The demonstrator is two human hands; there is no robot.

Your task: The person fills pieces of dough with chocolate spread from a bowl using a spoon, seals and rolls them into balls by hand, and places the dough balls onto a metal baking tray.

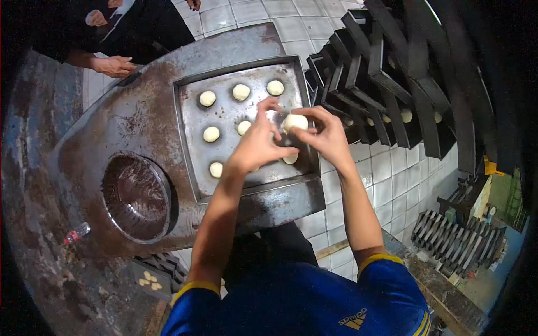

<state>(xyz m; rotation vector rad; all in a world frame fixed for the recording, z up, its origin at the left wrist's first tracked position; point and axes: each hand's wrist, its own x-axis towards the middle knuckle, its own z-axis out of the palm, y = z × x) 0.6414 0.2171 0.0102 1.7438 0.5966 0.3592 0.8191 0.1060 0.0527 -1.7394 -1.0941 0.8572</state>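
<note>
A pale dough ball [295,122] is pinched between the thumb and fingers of my right hand [327,136], above the right side of a metal baking tray [193,151]. My left hand [260,137] is over the middle of the tray, its fingers curved and apart with nothing between them. Several dough balls sit spaced out on the tray, among them one at the far left [207,98], one at the far middle [241,92] and one at the far right [275,88]. My hands partly cover others in the middle and near rows.
A round, dark-coated metal bowl [137,197] stands left of the tray on the worn metal table [134,120]. Stacked dark trays [386,84] rise at the right. Another person's hand [115,66] is at the upper left. A small plastic bottle [77,233] lies at the lower left.
</note>
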